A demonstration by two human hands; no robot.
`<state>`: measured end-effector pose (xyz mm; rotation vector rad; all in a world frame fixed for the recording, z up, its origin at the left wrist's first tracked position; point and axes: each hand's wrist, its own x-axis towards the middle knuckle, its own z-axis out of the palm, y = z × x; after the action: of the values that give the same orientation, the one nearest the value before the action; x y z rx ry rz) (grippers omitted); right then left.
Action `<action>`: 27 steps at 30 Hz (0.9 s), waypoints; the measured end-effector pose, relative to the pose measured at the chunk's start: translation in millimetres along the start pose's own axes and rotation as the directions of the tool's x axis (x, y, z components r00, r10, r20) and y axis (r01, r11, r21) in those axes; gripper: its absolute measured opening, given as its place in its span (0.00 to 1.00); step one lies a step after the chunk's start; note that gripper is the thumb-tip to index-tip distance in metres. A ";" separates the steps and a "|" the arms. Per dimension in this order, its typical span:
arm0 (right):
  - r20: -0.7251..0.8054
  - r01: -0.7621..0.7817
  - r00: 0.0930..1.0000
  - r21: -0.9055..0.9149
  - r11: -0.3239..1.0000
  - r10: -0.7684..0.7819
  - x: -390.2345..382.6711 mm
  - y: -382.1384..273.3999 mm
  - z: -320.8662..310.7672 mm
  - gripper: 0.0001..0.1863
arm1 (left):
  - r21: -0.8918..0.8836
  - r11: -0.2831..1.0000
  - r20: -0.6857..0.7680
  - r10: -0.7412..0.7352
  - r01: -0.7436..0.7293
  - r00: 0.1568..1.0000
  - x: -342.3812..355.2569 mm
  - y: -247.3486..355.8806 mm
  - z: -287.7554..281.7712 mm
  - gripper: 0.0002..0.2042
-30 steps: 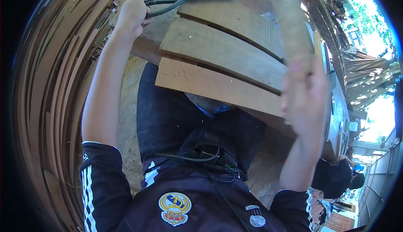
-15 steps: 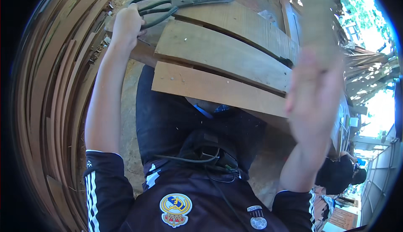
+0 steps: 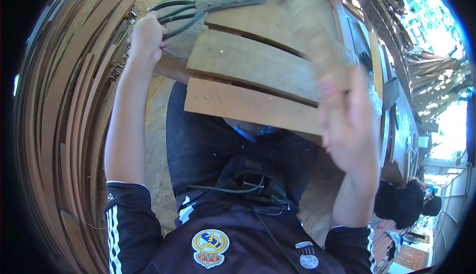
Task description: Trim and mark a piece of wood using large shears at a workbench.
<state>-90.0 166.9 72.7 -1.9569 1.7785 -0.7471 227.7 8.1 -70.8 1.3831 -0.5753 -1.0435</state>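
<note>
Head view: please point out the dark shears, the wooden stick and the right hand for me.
Dark shears [image 3: 218, 5]: head view, on the blade near the handles.
Wooden stick [image 3: 312, 28]: head view, middle of its blurred shaft.
Right hand [image 3: 350, 130]: head view, middle of the hand.

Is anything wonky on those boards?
A bit, yes. The three planks near the left hand don't line up at their left ends, and dark gaps show between them. A tiny white speck sits on the middle one. Maybe they're meant to be like that.

Wooden stick [image 3: 313, 26] now at a stronger leftward slant
</note>
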 end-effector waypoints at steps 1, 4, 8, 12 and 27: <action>-0.099 0.030 0.995 0.097 0.995 -0.020 -6.0 -0.1 -10.2 0.16 | -0.061 0.997 0.090 -0.044 0.050 0.995 5.8 3.3 -7.3 0.11; -0.378 0.134 0.926 0.391 0.911 0.026 -15.2 2.8 -32.9 0.15 | -0.241 0.970 -0.004 -0.033 0.031 0.999 -0.5 7.2 1.0 0.07; -0.329 0.016 0.932 0.453 0.892 0.150 -32.5 58.5 -28.0 0.16 | -0.249 0.968 -0.146 -0.058 0.021 0.988 12.2 9.1 6.4 0.05; -0.098 -0.316 0.907 0.482 0.817 0.409 -49.2 111.4 -29.3 0.16 | -0.353 0.936 -0.093 -0.023 -0.011 0.995 37.1 -10.1 5.4 0.08; -0.418 -0.563 0.733 0.069 0.824 0.536 -36.6 241.9 -73.0 0.24 | 0.048 0.998 0.024 0.041 -0.042 0.999 73.5 -21.7 -10.5 0.18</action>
<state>-326.4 179.4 -22.8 -1.2137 2.5007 -0.9460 265.4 -46.5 -110.6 1.3969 -0.6476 -1.0190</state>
